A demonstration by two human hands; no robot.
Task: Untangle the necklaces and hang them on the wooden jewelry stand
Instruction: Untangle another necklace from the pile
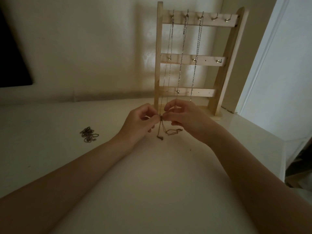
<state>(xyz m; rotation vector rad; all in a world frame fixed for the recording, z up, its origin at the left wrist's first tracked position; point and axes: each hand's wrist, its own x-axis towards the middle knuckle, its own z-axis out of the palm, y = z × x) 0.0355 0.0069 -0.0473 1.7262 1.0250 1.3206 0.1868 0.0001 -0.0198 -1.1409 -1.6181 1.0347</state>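
- Both forearms reach in from the near edge of the counter [50,125]; top is pale, smooth, matte, light is dim.
- L hand [140,122] & R hand [187,120] meet mid-counter, just in front of the stand. Each one's fingertips pinch the same thin chain [163,128] at one small snarl; other fingers curl loosely.
- Below the pinch the chain droops in fine loops onto the counter, w/ a tiny dark bit at the low end, prob a clasp, too small to tell. Above it, strands run up toward the top hooks.
- Risk: pull too hard & the snarl cinches tighter, or a link snaps, since the chain is v. fine. Tugging down could also tip the stand or drag the chain off its hook.
- Risk: strands are close together, so my fingers could snag a neighbour & tangle it again.
- Pile [89,136] of knotted chains, chunkier links, sits well apart toward the left edge, not yet done.
- Stand [231,65] at the far right near the wall: pale bare wood, two uprights, three cross bars, small brass-look hooks. Three chains seem to hang from the top bar; two right hooks are free.
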